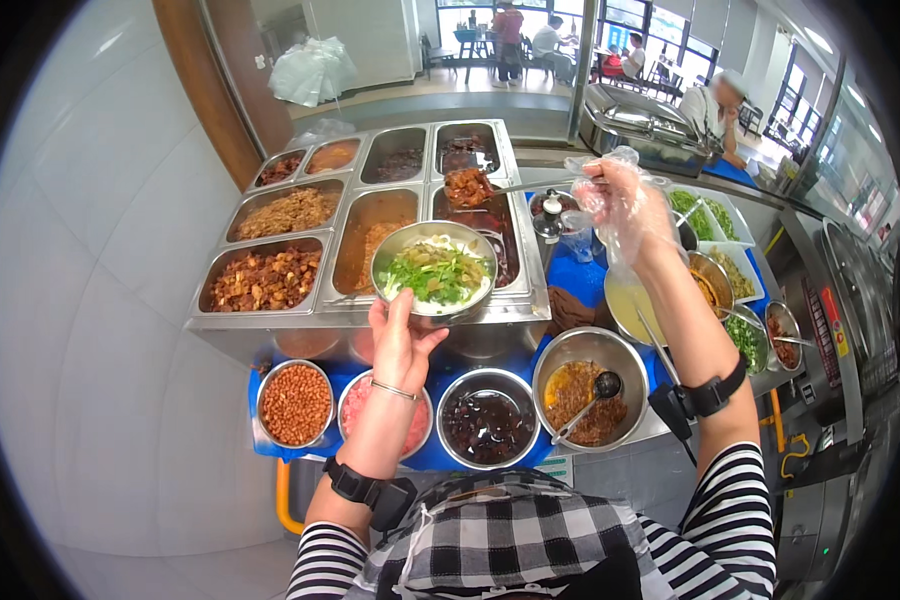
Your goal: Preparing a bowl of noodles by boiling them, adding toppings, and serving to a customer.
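In my left hand (403, 337) I hold a metal bowl (450, 313) by its near side, above the front edge of the steel food warmer (367, 313). White noodles (444, 306) lie in the bowl under chopped green herbs (427, 274) and pale green-brown pieces. My right hand (621, 196), in a clear plastic glove, grips the handle of a long metal ladle (529, 185). The ladle's bowl is heaped with reddish-brown chunky food (468, 187) and hangs over the warmer's pans, beyond the metal bowl and apart from it. Part of the handle is hidden by the glove.
Near me stand metal pots of peanuts (296, 403), pink food (351, 401), dark liquid (487, 418) and brown sauce with a black ladle (607, 384). Yellowish liquid (634, 307) fills a container under my right forearm. A person (709, 112) leans on the counter beyond a chafing dish (637, 124).
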Demonstrator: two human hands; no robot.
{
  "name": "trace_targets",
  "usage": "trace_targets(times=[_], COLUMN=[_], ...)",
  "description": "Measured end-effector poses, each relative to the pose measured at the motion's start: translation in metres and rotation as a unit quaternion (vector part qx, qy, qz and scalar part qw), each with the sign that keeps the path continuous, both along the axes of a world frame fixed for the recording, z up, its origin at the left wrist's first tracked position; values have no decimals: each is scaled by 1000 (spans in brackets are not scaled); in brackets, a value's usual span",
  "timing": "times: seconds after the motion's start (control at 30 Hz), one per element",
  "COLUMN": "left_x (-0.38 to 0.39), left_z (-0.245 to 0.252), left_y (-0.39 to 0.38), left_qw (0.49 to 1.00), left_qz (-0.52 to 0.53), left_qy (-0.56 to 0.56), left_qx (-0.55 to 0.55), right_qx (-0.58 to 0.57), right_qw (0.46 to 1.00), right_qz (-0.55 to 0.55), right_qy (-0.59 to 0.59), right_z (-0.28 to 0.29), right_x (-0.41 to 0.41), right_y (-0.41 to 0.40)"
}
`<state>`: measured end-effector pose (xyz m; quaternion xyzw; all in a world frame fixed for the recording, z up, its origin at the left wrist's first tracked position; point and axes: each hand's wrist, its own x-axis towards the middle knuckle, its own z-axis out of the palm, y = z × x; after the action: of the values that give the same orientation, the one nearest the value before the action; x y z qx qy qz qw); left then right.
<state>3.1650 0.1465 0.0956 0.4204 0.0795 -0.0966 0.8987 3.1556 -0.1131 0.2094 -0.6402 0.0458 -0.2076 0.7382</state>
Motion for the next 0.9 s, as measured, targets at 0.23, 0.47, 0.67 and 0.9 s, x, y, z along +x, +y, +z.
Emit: trace_targets(times=[0.23,0.47,0.67,0.9], left_x=[0,-4,-9,-9], left_z=[-9,-7,-5,-7], left_y=[1,5,8,12], left_qw=[1000,999,1000,1000], left_qz=[-15,-19,-5,-1], left_qy=[-18,-27,-10,-16], left_qx=[-12,-22,-9,0], right_qx=[-334,-614,-511,-438], right_qw=[918,701,823,879], right_qz=[176,148,51,8], right_qy=[-121,-331,-245,-190], right_z=[-2,-4,-29,-92], right_x=[-60,-73,-48,-7], right_y=[36,47,29,22])
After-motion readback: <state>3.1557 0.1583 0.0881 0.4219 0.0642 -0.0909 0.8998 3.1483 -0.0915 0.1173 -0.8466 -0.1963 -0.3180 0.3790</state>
